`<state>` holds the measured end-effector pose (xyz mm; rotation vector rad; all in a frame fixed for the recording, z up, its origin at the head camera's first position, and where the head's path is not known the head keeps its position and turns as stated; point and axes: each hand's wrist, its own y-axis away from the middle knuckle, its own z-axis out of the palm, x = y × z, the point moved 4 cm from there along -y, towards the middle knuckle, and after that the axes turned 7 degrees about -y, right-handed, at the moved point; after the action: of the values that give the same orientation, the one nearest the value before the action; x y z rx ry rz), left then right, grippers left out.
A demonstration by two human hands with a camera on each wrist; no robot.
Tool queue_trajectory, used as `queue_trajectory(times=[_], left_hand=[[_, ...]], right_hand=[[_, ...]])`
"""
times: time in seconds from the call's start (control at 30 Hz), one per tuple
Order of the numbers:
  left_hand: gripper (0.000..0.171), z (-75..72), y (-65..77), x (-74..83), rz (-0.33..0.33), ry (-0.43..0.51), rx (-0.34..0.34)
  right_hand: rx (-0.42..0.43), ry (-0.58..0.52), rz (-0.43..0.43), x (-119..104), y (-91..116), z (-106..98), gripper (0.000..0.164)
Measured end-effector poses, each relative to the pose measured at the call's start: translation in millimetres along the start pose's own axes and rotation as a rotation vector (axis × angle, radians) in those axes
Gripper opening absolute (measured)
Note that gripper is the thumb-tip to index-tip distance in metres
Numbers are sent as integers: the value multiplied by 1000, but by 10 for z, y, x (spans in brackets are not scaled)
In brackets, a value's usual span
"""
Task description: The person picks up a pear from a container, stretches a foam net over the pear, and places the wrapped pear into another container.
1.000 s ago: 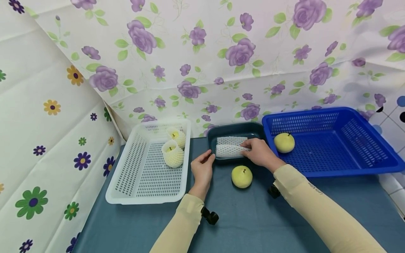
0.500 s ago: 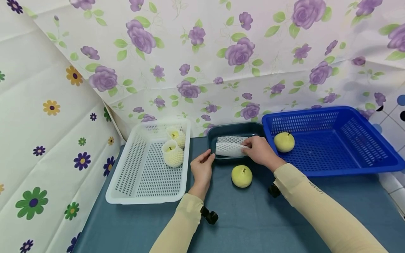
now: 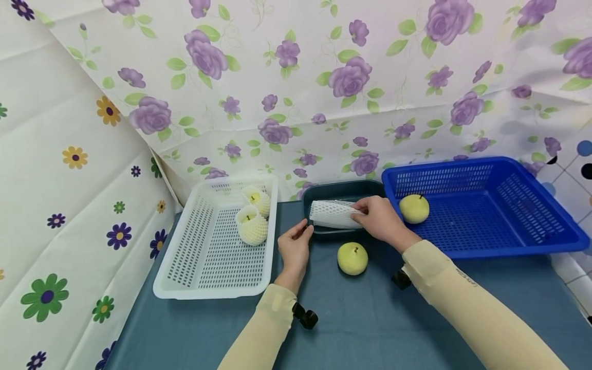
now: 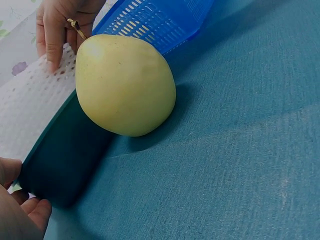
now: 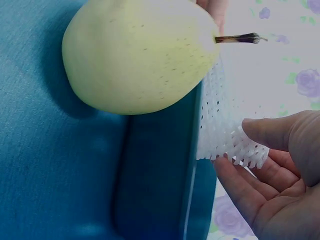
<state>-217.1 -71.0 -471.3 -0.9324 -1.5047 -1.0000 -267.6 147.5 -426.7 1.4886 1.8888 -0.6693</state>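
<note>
1. My right hand pinches the right end of a white foam net between thumb and fingers.
2. The net lies lengthwise within the dark green tray, its far end near the tray's left wall. I cannot tell whether its underside touches the tray floor, or how many layers of net are there.
3. My left hand grips the tray's near left corner, thumb at the rim and fingers against the outside. My two hands are apart from each other, with the net between them.
4. A bare yellow-green pear sits stem up on the blue-green tabletop, just in front of the tray.
5. On my left, the white basket holds two pears in foam nets: a nearer wrapped pear and a farther wrapped pear, close together by the basket's right side, stems showing through the tops.
6. On my right, the blue basket holds one unwrapped pear at its left end, the end next to the tray.
</note>
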Motion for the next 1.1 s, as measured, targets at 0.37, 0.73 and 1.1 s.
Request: queue_trajectory(times=[0.37,0.73,1.1], left_hand=[[28,62,-192,-297,3,0,25],[28,56,-200,-299,16,-12,32],[33,89,-93,44,32,-128,17]], right_hand=[[13,-14,-29,-167,96,-113,20],[42,-47,-38,-193,219,-205,17],[54,-42,-120,-316,413,-239,23]])
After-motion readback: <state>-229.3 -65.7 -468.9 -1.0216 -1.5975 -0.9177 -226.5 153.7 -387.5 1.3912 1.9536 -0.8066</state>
